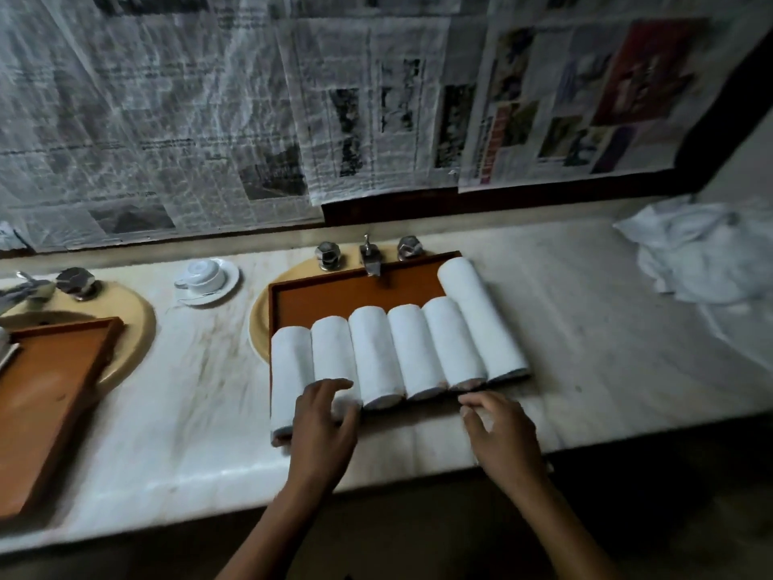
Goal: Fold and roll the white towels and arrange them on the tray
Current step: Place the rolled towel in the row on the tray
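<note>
While six rolled towels lie side by side on the orange tray, the head view suggests the arranging step. The left hand rests, fingers spread, on the near ends of the two leftmost rolls. The right hand hovers empty and relaxed by the tray's near edge. Next, I judge, comes squaring the uneven ends, then fetching from the loose towels far right on the table.

Tray: mid-bench, over a sink, tap behind it.
Rolled towels: six, side by side across the tray's near part.
Cup and saucer: left of the tray, toward the back edge.
Second tray: left end.
Loose towel heap: back right corner.
</note>
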`<state>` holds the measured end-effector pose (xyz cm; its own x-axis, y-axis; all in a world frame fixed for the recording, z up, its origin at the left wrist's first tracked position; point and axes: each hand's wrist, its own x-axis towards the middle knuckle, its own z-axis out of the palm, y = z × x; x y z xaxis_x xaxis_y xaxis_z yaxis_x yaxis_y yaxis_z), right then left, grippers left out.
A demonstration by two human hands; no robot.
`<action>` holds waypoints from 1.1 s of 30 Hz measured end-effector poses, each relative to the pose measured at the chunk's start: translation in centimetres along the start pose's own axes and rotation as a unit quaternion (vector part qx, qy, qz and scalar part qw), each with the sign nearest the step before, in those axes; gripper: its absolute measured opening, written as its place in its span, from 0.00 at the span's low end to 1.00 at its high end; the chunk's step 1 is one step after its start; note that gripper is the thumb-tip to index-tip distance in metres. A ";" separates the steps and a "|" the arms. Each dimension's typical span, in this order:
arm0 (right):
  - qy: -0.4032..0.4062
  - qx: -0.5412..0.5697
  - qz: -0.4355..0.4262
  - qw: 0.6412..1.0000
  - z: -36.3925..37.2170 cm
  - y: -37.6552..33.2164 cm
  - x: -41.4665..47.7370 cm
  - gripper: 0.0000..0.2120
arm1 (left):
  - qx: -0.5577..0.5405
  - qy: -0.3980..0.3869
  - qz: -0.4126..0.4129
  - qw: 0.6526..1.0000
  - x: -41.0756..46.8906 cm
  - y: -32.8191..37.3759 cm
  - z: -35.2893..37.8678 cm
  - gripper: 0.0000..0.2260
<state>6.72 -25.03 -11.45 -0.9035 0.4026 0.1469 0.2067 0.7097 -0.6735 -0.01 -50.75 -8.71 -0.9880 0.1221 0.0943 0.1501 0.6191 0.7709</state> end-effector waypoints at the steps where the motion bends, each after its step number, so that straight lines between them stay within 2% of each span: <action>1: -0.003 0.007 0.011 1.000 -0.6 0.8 -0.3 0.08 | -0.005 -0.005 0.006 1.000 0.2 0.7 0.5 0.10; 9: -0.001 0.048 0.058 0.997 -11.1 9.7 -1.5 0.09 | -0.036 -0.060 0.042 0.997 2.0 9.6 9.2 0.10; 13: 0.058 0.034 0.064 0.996 -16.3 14.6 -1.5 0.10 | -0.050 -0.087 0.065 0.993 2.7 13.5 14.2 0.09; 23: 0.147 0.002 0.111 0.983 -27.4 24.7 0.1 0.09 | -0.062 -0.195 0.144 0.968 3.9 24.9 26.2 0.09; 28: 0.155 0.014 0.147 0.977 -30.5 27.9 2.2 0.12 | -0.080 -0.223 0.161 0.958 4.9 29.5 31.2 0.09; 33: 0.138 -0.008 0.174 0.975 -33.3 30.7 6.8 0.09 | -0.091 -0.251 0.177 0.947 8.7 33.4 36.0 0.08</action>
<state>19.43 18.74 -6.98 -0.6424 0.7595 0.1024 0.4910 0.5105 -0.7059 -2.30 -1.07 -4.78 -0.7290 0.6783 0.0917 0.4148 0.3313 0.8474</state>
